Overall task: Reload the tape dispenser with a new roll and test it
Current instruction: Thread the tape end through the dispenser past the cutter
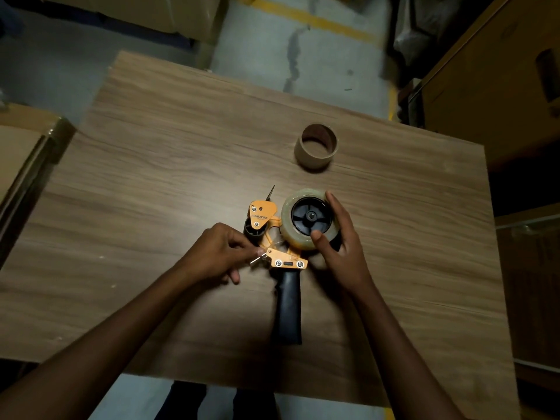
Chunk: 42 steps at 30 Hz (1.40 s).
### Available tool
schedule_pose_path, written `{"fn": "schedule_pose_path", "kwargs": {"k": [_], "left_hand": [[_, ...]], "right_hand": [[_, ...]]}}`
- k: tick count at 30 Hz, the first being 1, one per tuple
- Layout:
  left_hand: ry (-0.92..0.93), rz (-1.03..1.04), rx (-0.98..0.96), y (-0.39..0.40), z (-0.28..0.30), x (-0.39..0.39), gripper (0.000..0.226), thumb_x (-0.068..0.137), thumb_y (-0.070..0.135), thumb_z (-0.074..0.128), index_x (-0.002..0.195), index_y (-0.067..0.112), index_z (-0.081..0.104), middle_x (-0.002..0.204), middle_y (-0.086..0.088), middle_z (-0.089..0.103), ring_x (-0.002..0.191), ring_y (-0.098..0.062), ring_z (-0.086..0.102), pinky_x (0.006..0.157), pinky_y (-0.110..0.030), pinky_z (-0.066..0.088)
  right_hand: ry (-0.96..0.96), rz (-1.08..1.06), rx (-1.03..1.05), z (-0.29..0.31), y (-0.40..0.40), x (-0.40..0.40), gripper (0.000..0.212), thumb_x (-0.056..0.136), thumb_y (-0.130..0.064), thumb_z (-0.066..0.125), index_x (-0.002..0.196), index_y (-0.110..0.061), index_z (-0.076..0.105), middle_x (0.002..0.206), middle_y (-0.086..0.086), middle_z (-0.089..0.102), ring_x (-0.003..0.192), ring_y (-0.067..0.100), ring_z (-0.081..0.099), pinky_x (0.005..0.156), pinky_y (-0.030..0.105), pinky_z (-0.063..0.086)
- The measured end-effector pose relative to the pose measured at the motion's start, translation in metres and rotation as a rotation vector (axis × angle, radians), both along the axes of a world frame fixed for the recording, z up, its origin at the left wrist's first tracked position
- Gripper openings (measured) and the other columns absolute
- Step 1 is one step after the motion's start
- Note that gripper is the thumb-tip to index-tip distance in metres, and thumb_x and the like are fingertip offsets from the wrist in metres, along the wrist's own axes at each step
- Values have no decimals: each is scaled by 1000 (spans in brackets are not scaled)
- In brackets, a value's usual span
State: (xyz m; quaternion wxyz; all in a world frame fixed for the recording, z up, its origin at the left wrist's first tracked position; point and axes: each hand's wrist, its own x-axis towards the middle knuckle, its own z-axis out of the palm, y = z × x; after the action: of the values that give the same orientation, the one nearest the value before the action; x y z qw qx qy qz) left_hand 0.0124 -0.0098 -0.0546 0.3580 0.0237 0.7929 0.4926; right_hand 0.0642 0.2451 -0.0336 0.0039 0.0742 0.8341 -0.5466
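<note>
An orange tape dispenser (281,256) with a black handle (288,310) lies flat on the wooden table (151,177). A new roll of clear tape (295,234) sits on its black hub. My right hand (339,241) cups the roll from the right, thumb on its lower rim and fingers over its far side. My left hand (221,253) pinches the loose tape end between thumb and fingertips, just left of the dispenser's lower orange plate. An empty brown cardboard core (315,146) stands on the table beyond the dispenser.
Cardboard boxes stand at the left (21,153) and the right (491,95) of the table. Beyond the far edge is a concrete floor with a yellow line (312,19). The table's near edge runs just above my legs.
</note>
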Motion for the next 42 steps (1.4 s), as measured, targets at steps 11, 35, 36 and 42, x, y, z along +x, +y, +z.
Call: {"fn": "schedule_pose_path", "kwargs": {"k": [11, 35, 36, 42], "left_hand": [[19, 38, 50, -5, 2, 4, 18, 92, 29, 82, 85, 12, 81, 61, -9, 74, 46, -22, 68, 41, -23, 46], [415, -116, -123, -20, -7, -1, 30, 88, 60, 75, 77, 32, 77, 71, 13, 74, 66, -9, 67, 61, -40, 52], [440, -129, -142, -22, -7, -1, 31, 87, 62, 70, 78, 32, 76, 72, 12, 74, 67, -9, 67, 62, -40, 52], [581, -167, -222, -53, -6, -7, 30, 92, 60, 60, 87, 33, 72, 79, 15, 69, 73, -6, 63, 64, -34, 51]], "right_hand": [[-20, -45, 14, -8, -5, 18, 89, 88, -47, 69, 164, -20, 31, 172, 0, 29, 161, 12, 25, 128, 25, 28], [-159, 114, 759, 9, -41, 28, 111, 84, -88, 39, 168, -32, -9, 177, -4, -18, 162, 21, -24, 129, 51, -13], [-168, 112, 765, 10, -42, 27, 111, 84, -88, 38, 168, -33, -9, 177, -4, -18, 162, 21, -23, 129, 51, -12], [-215, 129, 762, 15, -41, 23, 111, 81, -90, 42, 167, -37, -6, 177, -8, -18, 162, 22, -24, 127, 52, -13]]}}
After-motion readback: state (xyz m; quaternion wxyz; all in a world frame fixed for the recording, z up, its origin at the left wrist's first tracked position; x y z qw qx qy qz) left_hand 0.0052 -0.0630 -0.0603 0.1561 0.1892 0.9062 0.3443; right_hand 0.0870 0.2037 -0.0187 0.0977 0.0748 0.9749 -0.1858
